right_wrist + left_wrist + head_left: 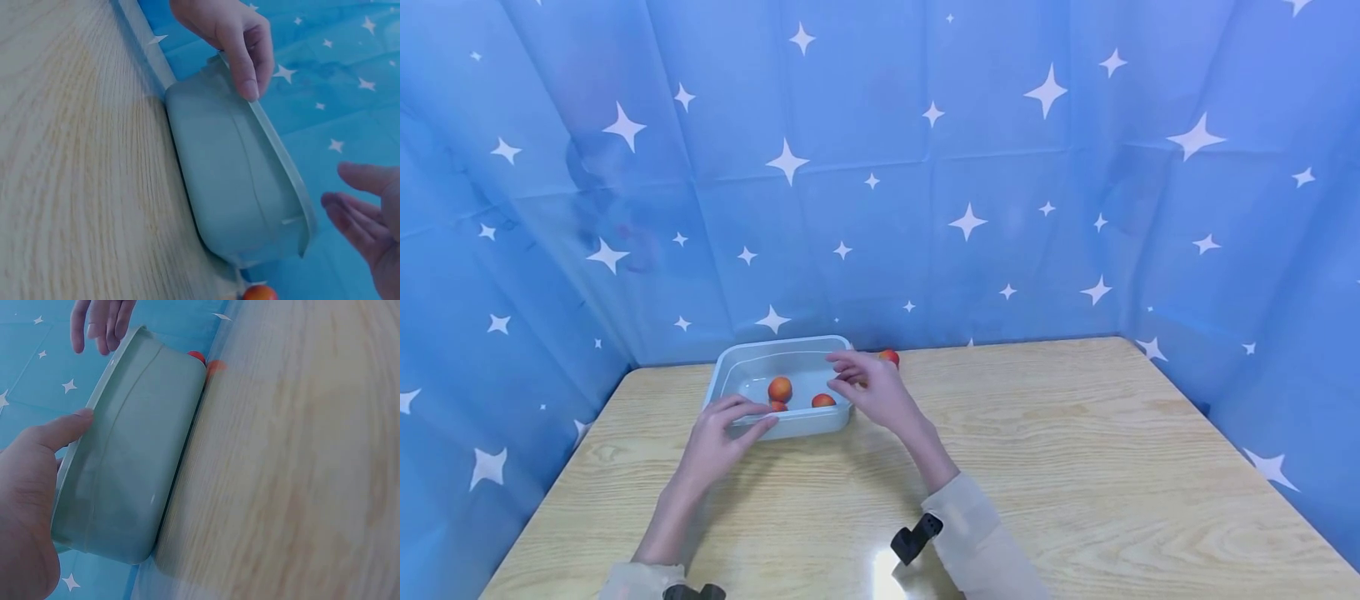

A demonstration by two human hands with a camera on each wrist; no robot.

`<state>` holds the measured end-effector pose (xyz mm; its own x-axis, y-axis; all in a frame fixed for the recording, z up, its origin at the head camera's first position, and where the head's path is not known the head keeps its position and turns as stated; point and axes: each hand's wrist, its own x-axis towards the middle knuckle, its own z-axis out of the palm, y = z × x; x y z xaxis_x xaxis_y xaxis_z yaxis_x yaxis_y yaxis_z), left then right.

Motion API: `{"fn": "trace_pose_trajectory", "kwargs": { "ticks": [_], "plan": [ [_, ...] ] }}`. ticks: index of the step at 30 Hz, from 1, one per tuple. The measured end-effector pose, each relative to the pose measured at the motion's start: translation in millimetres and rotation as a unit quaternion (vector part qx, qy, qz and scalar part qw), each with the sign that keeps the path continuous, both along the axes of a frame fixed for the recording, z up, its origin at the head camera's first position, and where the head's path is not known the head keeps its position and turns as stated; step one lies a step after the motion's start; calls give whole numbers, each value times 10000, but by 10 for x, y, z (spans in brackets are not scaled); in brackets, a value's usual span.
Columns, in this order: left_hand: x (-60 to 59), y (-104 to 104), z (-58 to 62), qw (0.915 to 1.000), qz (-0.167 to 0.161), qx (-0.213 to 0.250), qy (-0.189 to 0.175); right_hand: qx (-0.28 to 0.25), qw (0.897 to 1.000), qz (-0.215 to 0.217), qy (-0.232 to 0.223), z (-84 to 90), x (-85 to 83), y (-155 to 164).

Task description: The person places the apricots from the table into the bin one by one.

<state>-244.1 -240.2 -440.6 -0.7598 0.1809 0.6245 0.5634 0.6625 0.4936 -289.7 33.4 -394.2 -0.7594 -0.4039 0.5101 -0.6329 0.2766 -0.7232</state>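
Observation:
A pale green plastic container (pixel 752 371) stands on the wooden table near the back wall. Three orange-red fruits lie in it: one in the middle (pixel 780 388), one by the right wall (pixel 823 401) and one by the near wall (pixel 777 407). A further fruit (pixel 889 357) lies on the table just right of the container, also seen as the fruit (pixel 259 292). My left hand (pixel 741 417) grips the container's near rim, thumb (pixel 72 425) on the outer wall. My right hand (pixel 850 375) hovers over the right rim with fingers (pixel 356 215) spread, holding nothing.
Blue star-printed cloth (pixel 970 183) closes off the back and both sides of the table (pixel 1075 467). The container (pixel 131 462) stands close to the back left corner. Bare wood stretches to the right and towards me.

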Motion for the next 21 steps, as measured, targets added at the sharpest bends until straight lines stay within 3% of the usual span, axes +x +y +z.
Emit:
{"fn": "trace_pose_trajectory", "kwargs": {
  "ticks": [9, 21],
  "plan": [
    [-5, -10, 10, 10000, -62, 25, 59, -70, 10000, -31, 38, 54, -40, 29],
    [-15, -15, -1, 10000, -36, 9, 92, -359, 9977, -564, 70, 123, -182, 178]
  ]
}}
